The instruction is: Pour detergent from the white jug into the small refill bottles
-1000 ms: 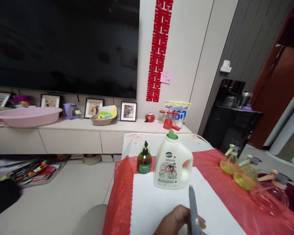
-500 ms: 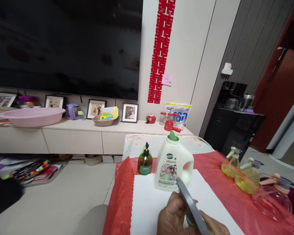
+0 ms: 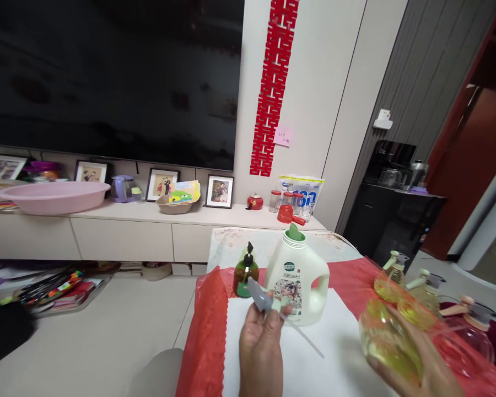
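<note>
My left hand (image 3: 259, 344) is raised over the white sheet (image 3: 334, 353) and pinches a grey spray pump head (image 3: 261, 298) whose thin clear tube (image 3: 303, 333) trails down to the right. My right hand (image 3: 417, 369) cups a round glass bottle of yellow liquid (image 3: 391, 344) at the lower right; the bottle has no top on it. Just beyond my left hand stand a white detergent jug (image 3: 300, 284) with a green spout and a small green pump bottle (image 3: 245, 274).
Two more yellow-liquid spray bottles (image 3: 392, 278) (image 3: 421, 292) and a pinkish glass one (image 3: 471, 331) stand on the red cloth (image 3: 206, 331) at right. Behind are a low cabinet with a pink basin (image 3: 52, 197), photo frames, jars, a large dark TV and a black appliance stand (image 3: 392, 215).
My left hand rose and swung left, lifting the grey pump head with its tube into the air. My right hand came into view holding the open round bottle.
</note>
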A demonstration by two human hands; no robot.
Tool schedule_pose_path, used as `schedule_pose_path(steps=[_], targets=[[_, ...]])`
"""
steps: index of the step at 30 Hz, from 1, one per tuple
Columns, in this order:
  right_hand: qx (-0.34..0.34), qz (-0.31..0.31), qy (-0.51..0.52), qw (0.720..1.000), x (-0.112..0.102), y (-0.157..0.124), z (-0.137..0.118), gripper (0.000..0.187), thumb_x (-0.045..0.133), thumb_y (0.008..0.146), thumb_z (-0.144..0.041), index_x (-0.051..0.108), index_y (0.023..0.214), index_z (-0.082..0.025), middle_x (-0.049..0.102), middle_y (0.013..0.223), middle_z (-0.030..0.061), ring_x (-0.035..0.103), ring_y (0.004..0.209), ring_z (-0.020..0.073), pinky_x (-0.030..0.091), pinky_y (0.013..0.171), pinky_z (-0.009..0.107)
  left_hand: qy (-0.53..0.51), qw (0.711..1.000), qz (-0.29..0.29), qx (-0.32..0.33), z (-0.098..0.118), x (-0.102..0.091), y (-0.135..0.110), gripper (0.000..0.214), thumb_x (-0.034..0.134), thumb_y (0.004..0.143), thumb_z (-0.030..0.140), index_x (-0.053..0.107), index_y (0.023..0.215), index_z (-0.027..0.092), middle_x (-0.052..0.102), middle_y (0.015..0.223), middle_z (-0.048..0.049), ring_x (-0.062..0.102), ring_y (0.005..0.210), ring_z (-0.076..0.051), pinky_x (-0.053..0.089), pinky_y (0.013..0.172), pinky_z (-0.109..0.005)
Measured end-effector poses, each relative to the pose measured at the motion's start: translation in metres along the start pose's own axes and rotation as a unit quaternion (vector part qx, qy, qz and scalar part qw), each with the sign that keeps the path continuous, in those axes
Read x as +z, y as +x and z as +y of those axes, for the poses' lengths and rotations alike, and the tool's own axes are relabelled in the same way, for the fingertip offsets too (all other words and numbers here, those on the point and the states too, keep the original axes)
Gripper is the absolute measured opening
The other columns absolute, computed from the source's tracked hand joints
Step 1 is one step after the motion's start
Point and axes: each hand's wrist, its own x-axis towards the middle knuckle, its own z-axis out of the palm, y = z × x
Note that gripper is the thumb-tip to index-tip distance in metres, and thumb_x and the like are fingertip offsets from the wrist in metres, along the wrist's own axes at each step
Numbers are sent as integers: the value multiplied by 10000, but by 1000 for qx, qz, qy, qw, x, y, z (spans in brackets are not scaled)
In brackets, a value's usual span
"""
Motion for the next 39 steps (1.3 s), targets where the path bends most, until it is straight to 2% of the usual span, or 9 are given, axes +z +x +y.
schedule_pose_path(steps=[3, 6, 9, 12, 14, 20, 24, 28, 39], targets=[[-121, 80, -65, 987, -24, 49, -36, 768, 529, 896, -730, 361, 1504, -291, 461, 1405, 101, 520, 1211, 377, 512, 926, 570, 22, 1000, 17, -6, -38, -21, 3, 578, 956, 553, 418, 722, 1014, 158, 731, 1028, -94, 692, 963, -220, 569, 892, -316], [-215, 119, -118, 962, -39, 92, -76, 679, 474, 967, -621, 381, 1509, -223, 498, 1310, 118, 550, 1151, 296, 535, 880, 429, 82, 995, 8, -50, -62, -42, 7, 601, 979, 469, 443, 730, 936, 160, 736, 887, -73, 685, 804, -192, 536, 736, -271], [-277, 124, -154, 940, -44, 126, -104, 627, 464, 976, -493, 387, 1503, -161, 472, 1302, 135, 540, 1144, 254, 532, 880, 362, 110, 991, 6, -71, -70, -54, 10, 635, 993, 397, 455, 733, 907, 179, 741, 869, -59, 673, 779, -180, 492, 674, -242], [-320, 114, -194, 920, -43, 152, -118, 586, 464, 961, -379, 384, 1481, -121, 456, 1329, 147, 481, 1205, 270, 491, 980, 396, 108, 989, 12, -96, -73, -59, 14, 629, 998, 388, 428, 728, 902, 187, 744, 871, -59, 659, 731, -161, 458, 609, -219], [-340, 112, -223, 907, -42, 164, -124, 587, 476, 932, -339, 385, 1469, -121, 464, 1324, 147, 474, 1182, 284, 492, 954, 413, 103, 989, 19, -109, -75, -59, 16, 638, 1001, 381, 422, 721, 905, 191, 737, 857, -53, 644, 686, -144, 425, 558, -199], [-378, 116, -308, 865, -38, 180, -139, 647, 552, 847, -272, 366, 1456, -158, 469, 1303, 138, 481, 1106, 278, 493, 790, 358, 96, 986, 23, -136, -74, -63, 19, 707, 1001, 364, 451, 704, 955, 200, 722, 935, -52, 633, 672, -130, 425, 538, -194], [-381, 102, -331, 858, -37, 186, -144, 702, 626, 794, -249, 385, 1449, -170, 463, 1315, 129, 468, 1137, 283, 486, 824, 366, 82, 982, 12, -169, -69, -65, 19, 664, 989, 442, 425, 702, 998, 201, 719, 1037, -78, 656, 710, -136, 461, 570, -207], [-385, 91, -354, 848, -36, 189, -148, 710, 648, 761, -215, 428, 1435, -172, 464, 1322, 121, 468, 1154, 279, 475, 847, 367, 62, 981, 24, -182, -69, -66, 20, 744, 1000, 385, 466, 707, 1013, 197, 707, 1102, -101, 665, 688, -131, 479, 548, -210], [-400, 88, -404, 818, -37, 195, -163, 703, 621, 738, -129, 475, 1424, -166, 448, 1361, 136, 435, 1220, 301, 442, 947, 410, 66, 977, 13, -204, -71, -69, 20, 712, 997, 420, 446, 704, 1021, 202, 692, 1101, -96, 646, 667, -118, 477, 537, -210]])
